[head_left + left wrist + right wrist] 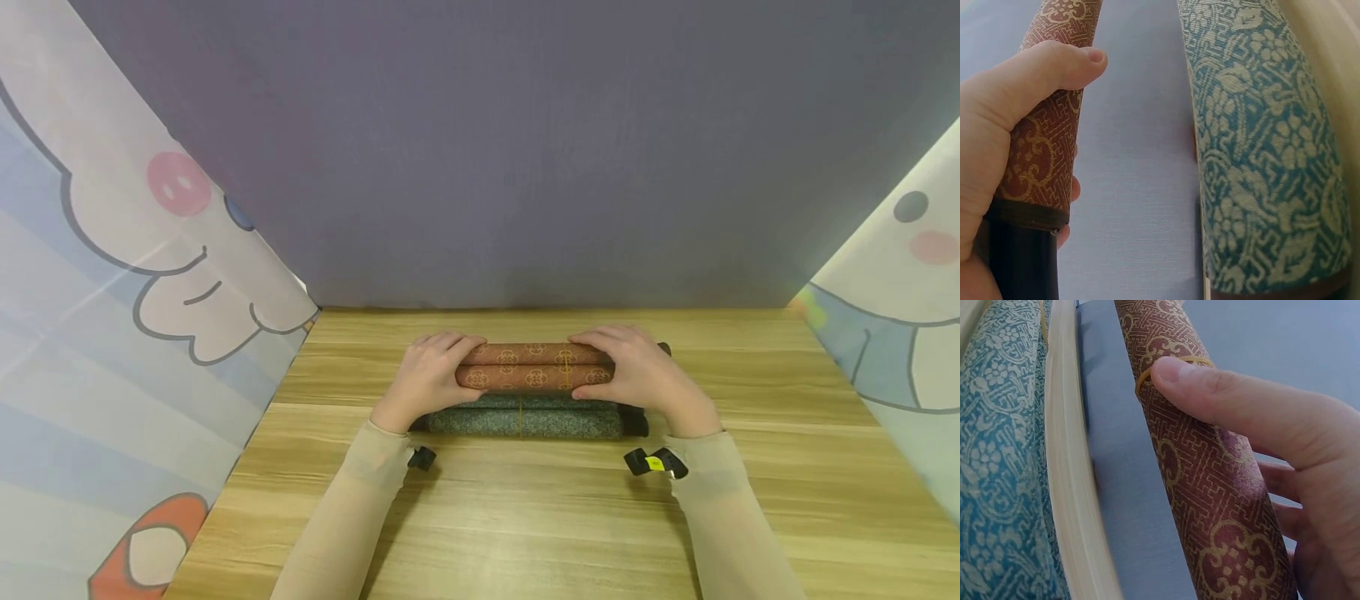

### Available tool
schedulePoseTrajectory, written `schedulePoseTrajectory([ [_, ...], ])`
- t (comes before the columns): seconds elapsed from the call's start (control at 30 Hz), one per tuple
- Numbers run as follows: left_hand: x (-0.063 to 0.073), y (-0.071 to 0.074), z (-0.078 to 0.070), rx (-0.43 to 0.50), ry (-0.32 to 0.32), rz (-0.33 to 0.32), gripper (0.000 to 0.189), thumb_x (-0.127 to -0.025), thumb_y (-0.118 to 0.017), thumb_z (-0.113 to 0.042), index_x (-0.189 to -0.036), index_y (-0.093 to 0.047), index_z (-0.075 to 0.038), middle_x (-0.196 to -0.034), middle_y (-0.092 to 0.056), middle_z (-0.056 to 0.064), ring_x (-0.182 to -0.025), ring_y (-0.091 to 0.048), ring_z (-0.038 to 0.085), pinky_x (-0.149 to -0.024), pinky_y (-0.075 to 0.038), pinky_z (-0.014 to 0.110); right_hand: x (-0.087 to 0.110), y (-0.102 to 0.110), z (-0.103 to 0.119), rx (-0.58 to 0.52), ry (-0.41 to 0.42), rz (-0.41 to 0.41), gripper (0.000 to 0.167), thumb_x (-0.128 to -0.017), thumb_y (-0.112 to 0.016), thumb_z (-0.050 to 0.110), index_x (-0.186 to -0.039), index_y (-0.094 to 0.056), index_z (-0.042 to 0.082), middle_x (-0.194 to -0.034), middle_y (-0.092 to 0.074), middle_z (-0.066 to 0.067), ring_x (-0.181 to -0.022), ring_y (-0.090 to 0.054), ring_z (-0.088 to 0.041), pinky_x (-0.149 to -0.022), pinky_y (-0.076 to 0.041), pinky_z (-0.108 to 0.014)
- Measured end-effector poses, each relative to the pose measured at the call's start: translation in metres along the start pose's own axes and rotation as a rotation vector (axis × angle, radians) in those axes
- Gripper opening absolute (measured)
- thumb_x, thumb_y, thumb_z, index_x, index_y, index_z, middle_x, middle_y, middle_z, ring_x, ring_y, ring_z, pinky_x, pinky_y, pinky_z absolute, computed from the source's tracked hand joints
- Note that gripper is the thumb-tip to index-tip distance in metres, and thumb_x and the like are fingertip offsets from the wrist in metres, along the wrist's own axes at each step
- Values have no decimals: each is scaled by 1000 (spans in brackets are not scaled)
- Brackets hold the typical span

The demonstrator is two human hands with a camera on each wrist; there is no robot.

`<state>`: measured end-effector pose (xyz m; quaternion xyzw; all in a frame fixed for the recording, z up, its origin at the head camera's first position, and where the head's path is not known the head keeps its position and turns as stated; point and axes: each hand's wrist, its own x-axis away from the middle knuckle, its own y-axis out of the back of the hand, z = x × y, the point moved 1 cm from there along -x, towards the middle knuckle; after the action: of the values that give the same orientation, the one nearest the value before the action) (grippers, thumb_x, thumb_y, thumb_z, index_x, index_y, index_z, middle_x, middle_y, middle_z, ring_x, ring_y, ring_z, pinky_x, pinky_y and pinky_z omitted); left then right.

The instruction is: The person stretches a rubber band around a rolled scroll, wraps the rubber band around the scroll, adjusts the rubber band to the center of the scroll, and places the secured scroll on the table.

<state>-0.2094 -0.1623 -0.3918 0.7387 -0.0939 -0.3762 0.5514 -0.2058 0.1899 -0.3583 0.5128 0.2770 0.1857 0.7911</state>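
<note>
Both hands hold a reddish-brown scroll (532, 379) with gold medallions, rolled into two parallel rolls. My left hand (427, 379) grips its left end, thumb on the near side, close to the dark end knob (1024, 259). At the other end my right hand (637, 375) grips it with the thumb laid near a thin yellow rubber band (1142, 380) and the fingers behind. In both wrist views the scroll is raised off the table. Just nearer to me lies a teal scroll (517, 423) with a pale floral pattern, dark end knobs and its own thin band.
The scrolls are over a wood-grain table (525, 517). A plain grey panel (555, 167) rises along its far edge. Cartoon-printed cloth hangs at the left (97, 275) and right. Small black wrist devices (656, 462) sit at both sleeves.
</note>
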Motion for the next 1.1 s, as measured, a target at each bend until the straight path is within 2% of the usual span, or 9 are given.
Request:
schedulePoseTrajectory([
  [0.4,1,1,-2,8,-19,-13,79,-71,-100,-41,-140,-72,-13,-125,-77,8,-114,-74,32,-106,-58,55,-2,-3,3,-24,21,-9,84,-74,-102,43,-142,-70,6,-137,-73,-16,-127,-67,-42,-111,-48,-65],
  [0.73,0,-1,-3,-6,-26,-10,81,-71,-100,-45,-140,-72,-12,-126,-77,9,-114,-74,32,-107,-56,55,-3,-5,5,-44,15,15,85,-76,-102,41,-145,-69,4,-140,-71,-17,-130,-67,-42,-112,-49,-64],
  [1.1,-1,0,-5,-2,-15,-9,81,-70,-101,-42,-140,-72,-12,-125,-77,7,-113,-74,31,-105,-57,55,-7,-6,9,-17,85,-28,82,-77,-102,39,-141,-70,0,-136,-73,-18,-125,-68,-43,-108,-51,-65],
])
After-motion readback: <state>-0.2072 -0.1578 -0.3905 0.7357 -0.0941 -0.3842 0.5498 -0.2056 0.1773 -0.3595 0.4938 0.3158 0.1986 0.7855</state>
